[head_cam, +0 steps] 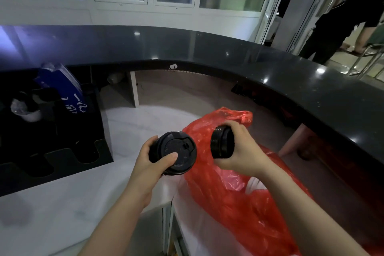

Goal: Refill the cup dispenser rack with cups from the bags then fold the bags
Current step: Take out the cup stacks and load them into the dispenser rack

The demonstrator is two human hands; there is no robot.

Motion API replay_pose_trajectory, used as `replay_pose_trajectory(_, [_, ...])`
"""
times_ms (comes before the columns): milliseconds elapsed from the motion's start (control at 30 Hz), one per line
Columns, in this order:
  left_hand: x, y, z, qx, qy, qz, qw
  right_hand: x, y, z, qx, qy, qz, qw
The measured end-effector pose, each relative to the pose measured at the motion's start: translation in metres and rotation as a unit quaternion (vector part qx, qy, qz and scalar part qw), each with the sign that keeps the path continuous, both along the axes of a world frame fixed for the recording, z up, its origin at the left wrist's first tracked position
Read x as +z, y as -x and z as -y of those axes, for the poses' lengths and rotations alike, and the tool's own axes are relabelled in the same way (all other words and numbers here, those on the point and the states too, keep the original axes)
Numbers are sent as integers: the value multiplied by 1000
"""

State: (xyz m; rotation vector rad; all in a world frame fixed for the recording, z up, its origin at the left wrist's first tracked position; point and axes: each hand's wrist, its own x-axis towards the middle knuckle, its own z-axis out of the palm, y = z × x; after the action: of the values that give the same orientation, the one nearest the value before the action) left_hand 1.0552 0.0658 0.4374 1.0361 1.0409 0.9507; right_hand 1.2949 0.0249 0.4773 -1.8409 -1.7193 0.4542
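My left hand (152,159) grips a stack of black cup lids (178,151), thumb across the top lid, whose face points at me. My right hand (241,147) grips a second, shorter stack of black lids (221,142), seen edge-on. Both stacks hang above the white counter, just apart from each other. Behind and under my right hand lies a crumpled red plastic bag (239,193) with something white showing through a gap. The black cup dispenser rack (54,158) stands at the left, with round openings along its front edge.
A raised dark bar counter (207,52) curves around the white worktop (62,203). Blue packaging (62,81) and a white cup (27,110) sit in the rack's back. A person in black stands at the far right (340,23) by a metal stool.
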Motion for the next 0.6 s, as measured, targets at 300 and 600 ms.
replay_pose_trajectory(300, [17, 5, 14, 56, -87, -109, 989, 20, 70, 14, 109, -76, -47, 990])
replay_pose_trajectory(600, [18, 40, 43, 85, -78, -51, 992, 17, 113, 24, 124, -42, -219, 967])
